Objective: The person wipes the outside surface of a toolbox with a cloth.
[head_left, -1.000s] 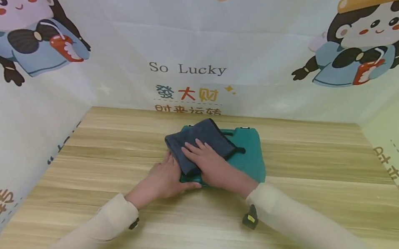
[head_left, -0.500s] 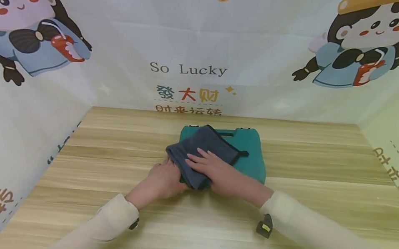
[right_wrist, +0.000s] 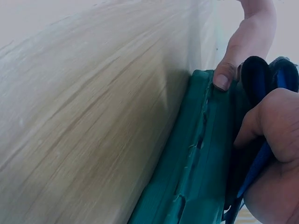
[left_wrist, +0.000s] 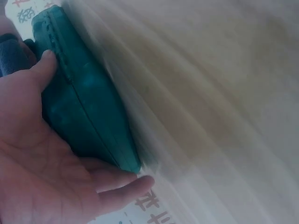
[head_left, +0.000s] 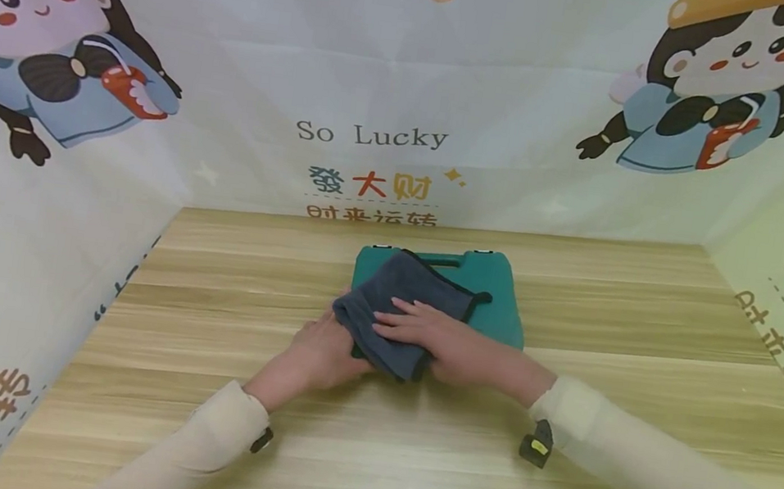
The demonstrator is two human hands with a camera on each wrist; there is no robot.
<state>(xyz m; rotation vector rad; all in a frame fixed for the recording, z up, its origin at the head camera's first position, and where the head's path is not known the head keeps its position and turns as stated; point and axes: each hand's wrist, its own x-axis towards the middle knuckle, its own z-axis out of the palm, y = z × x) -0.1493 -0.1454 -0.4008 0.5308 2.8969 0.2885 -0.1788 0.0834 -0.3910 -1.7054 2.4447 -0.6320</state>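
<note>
A teal plastic carrying case (head_left: 502, 309) lies flat on the table, its handle at the far side. My left hand (head_left: 321, 355) holds its near left corner; in the left wrist view the thumb (left_wrist: 44, 70) lies on the case's edge and the fingers reach along its side. On the lid is a folded dark grey-blue cloth (head_left: 397, 286) with black edging, hanging a little over the near edge. My right hand (head_left: 435, 337) presses on the cloth with its fingers extended. In the right wrist view the cloth's folds (right_wrist: 257, 79) bunch beside this hand.
The wood-grain table (head_left: 614, 307) stretches around the case. Printed white curtains (head_left: 385, 70) stand behind it and along both sides. Small black devices, such as the right wrist's camera (head_left: 536, 445), hang at the sleeve cuffs.
My right hand has slid the cloth toward the near edge and slightly right, baring more of the case's far left part. The left hand and case stay about where they were.
</note>
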